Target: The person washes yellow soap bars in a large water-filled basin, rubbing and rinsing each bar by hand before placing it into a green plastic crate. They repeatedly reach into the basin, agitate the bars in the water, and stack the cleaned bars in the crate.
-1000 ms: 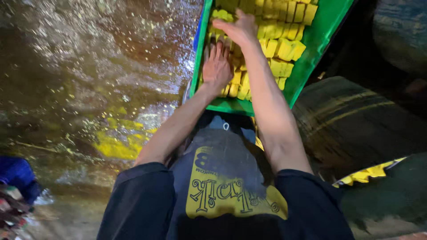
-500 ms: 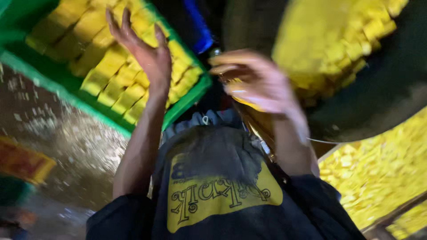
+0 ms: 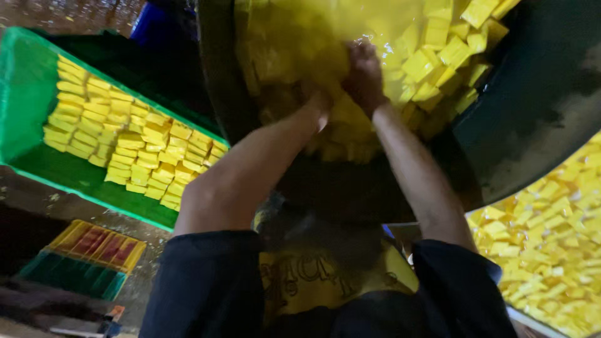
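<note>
1. I am looking down from the head camera in a dim room; the floor [image 3: 37,200] at lower left is dark, wet-looking and speckled.
2. Straight ahead sits one large dark round tub [image 3: 532,106], filled with cloudy yellow liquid and many loose yellow blocks [image 3: 432,56], too many and too blurred to count.
3. Both of my bare forearms reach up into that tub from short dark sleeves.
4. My left hand [image 3: 316,109] is sunk among the wet yellow mass near the tub's middle; it is blurred and mostly hidden, so I cannot tell how far it is closed or whether it grips anything.
5. My right hand [image 3: 363,75] lies just beside it, fingers curled down into the blocks; what it holds, if anything, cannot be made out.
6. To the left rests one green crate [image 3: 25,94], tilted in view, with yellow bars [image 3: 125,144] packed in neat rows, several dozen at least.
7. At lower right a second heap of yellow pieces [image 3: 544,244] spreads out, uncounted.
8. At lower left stands one smaller yellow-rimmed tray [image 3: 94,241] with reddish compartments, on top of a dark green crate.
9. One blue object [image 3: 159,25] shows at the top, behind the green crate.
</note>
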